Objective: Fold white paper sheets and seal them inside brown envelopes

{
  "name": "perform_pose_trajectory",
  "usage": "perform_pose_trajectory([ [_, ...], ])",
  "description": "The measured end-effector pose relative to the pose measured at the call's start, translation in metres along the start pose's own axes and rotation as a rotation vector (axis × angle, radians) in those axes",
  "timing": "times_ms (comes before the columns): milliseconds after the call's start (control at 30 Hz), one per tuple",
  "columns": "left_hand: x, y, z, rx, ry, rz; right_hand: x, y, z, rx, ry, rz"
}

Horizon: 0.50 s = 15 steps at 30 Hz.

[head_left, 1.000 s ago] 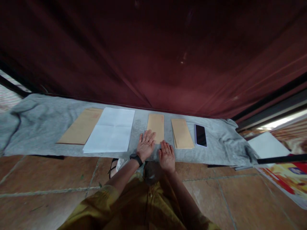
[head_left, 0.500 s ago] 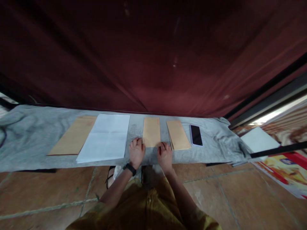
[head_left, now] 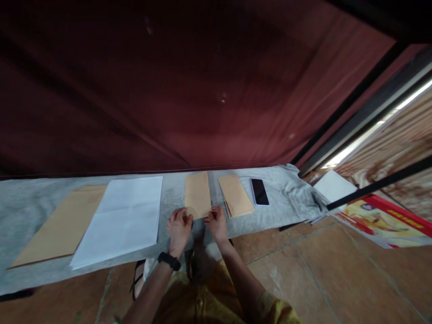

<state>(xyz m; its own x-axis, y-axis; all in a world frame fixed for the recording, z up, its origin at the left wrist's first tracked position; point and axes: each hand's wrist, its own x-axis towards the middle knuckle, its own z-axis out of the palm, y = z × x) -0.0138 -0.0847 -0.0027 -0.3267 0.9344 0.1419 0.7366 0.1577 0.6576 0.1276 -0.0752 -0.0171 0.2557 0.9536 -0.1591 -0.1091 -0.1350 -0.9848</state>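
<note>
Brown envelope [head_left: 198, 194] rests on the cloth-covered desk [head_left: 283, 193] between white paper [head_left: 123, 216] and further envelopes [head_left: 236, 195]. Left hand [head_left: 179, 228] and right hand [head_left: 218, 223] contact its near corners; whether either grip is closed cannot be determined.

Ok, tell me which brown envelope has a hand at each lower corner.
The small envelope between the white sheets and the fanned envelopes; the others lie untouched.

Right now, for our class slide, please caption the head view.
Left hand and right hand at a brown envelope's near corners, on grey cloth.
</note>
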Motion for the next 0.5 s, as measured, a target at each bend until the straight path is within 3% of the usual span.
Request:
perform_pose_trajectory([
  [100,0.001,-0.012,0.002,-0.176,0.039,-0.002,0.009,-0.009,-0.008,0.148,0.048,0.022],
  [233,0.001,-0.022,0.000,-0.296,0.004,-0.032,0.025,-0.032,-0.052,0.201,0.078,-0.011],
  [400,-0.005,-0.010,0.001,-0.359,-0.078,-0.034,0.045,-0.055,-0.119,0.161,0.142,-0.046],
  [500,-0.011,0.003,0.006,-0.391,-0.129,0.003,0.054,-0.055,-0.144,0.063,0.201,-0.032],
])
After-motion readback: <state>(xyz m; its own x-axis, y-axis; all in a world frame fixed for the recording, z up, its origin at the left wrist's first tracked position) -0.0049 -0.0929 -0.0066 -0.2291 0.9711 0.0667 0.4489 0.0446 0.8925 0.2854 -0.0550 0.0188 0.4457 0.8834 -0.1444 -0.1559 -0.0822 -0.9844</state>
